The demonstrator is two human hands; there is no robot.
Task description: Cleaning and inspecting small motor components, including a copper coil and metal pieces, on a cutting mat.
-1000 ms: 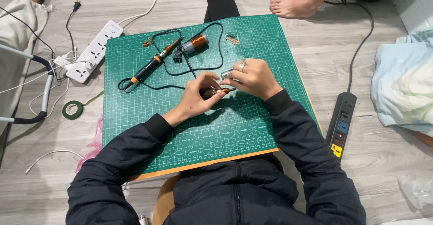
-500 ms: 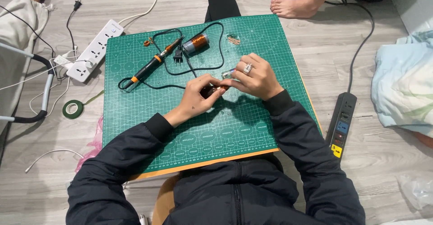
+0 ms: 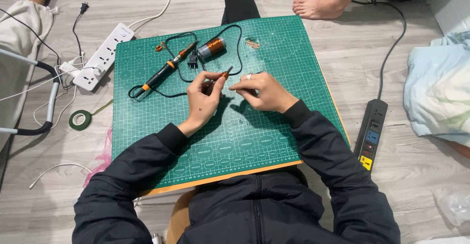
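Over the green cutting mat [image 3: 245, 141], the left hand [image 3: 203, 99] pinches a small orange-tipped tool [image 3: 225, 72] while the right hand [image 3: 264, 91] rests beside it, near the soldering iron [image 3: 164, 70] and copper wire spool [image 3: 211, 48].

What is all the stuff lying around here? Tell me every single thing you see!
Green gridded cutting mat: one, green, on the wooden floor under both hands.
Soldering iron with black and orange handle: one, on the mat's far left, black cord looped beside it.
Spool of copper wire: one, coppery orange, mat's far middle.
White power strip: one, floor left of the mat.
Black power strip: one, floor right of the mat.
Roll of green tape: one, floor at left.
Pale blue cloth: one, far right.
Bare foot: one, another person's, beyond the mat.
Left hand: holds a small orange-tipped piece.
Right hand: ring on one finger, fingertips close to the left hand.
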